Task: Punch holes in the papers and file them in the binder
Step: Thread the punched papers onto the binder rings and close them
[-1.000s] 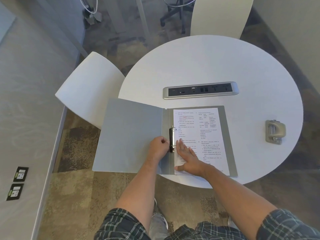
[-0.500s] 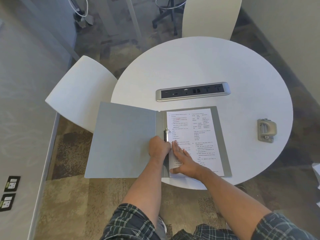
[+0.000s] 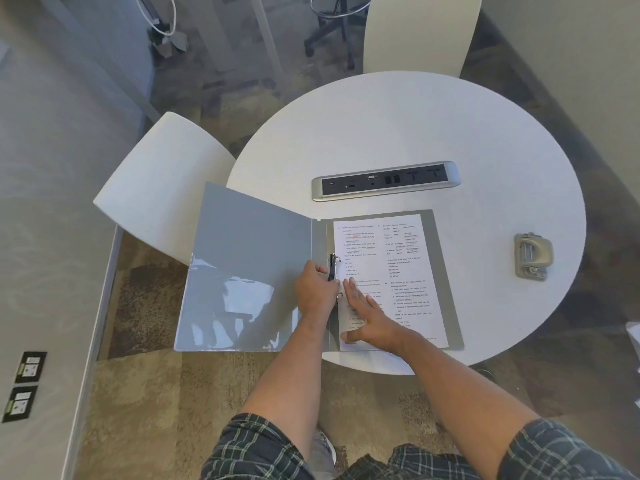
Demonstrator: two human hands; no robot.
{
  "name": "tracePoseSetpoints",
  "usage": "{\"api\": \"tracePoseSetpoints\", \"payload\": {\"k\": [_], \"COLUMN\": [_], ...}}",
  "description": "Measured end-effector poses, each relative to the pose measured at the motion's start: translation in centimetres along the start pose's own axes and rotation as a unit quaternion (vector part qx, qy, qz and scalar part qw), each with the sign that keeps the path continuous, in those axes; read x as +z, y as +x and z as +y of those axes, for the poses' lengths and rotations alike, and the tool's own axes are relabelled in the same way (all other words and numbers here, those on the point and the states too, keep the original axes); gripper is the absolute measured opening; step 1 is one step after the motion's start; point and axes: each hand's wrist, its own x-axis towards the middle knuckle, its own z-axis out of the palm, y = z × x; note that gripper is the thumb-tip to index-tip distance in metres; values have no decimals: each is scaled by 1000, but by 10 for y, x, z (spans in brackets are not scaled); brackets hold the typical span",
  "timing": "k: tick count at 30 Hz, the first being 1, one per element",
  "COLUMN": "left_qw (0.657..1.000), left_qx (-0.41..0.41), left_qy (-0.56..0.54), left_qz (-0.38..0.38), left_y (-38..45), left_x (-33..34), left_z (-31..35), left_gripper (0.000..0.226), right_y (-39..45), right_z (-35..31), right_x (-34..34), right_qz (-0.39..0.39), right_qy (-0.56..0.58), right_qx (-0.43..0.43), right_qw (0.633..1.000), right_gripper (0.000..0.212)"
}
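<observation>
A grey binder (image 3: 249,271) lies open on the near-left part of the round white table (image 3: 415,133), its left cover hanging past the edge. Printed papers (image 3: 391,271) lie on its right half, against the black ring mechanism (image 3: 332,266). My left hand (image 3: 317,289) is closed around the lower part of that mechanism. My right hand (image 3: 367,313) lies flat, fingers together, pressing the lower left of the papers. A grey hole punch (image 3: 531,256) stands apart at the table's right side.
A silver power and socket strip (image 3: 386,180) is set into the table's middle, just beyond the binder. White chairs stand at the left (image 3: 162,188) and far side (image 3: 419,32). A wall runs along the left, and carpet lies below.
The camera view has shifted slightly. My left hand stays on the ring mechanism and my right hand stays flat on the papers; neither has clearly moved.
</observation>
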Motion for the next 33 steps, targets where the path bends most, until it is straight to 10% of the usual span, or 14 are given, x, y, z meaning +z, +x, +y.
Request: {"api": "tracePoseSetpoints", "payload": {"k": [5, 8, 11, 16, 33], "left_qw": [1000, 1000, 1000, 1000, 999], "left_qx": [-18, -23, -21, -21, 0], "left_qy": [-7, -1, 0, 9, 42], "left_qz": [-15, -12, -5, 0, -5], "left_y": [4, 5, 6, 6, 4], "left_x": [-1, 0, 0, 0, 7], "left_z": [-1, -6, -11, -11, -18], "left_gripper": [25, 24, 23, 19, 7], "right_y": [-3, -9, -14, -16, -13], "right_z": [3, 11, 25, 25, 19], "right_x": [2, 7, 1, -12, -59], "right_qz": [65, 312, 464, 459, 403], "right_qy": [85, 67, -84, -129, -59], "right_qx": [1, 37, 186, 302, 360], "right_qw": [994, 947, 862, 825, 839], "right_gripper": [88, 61, 81, 113, 100]}}
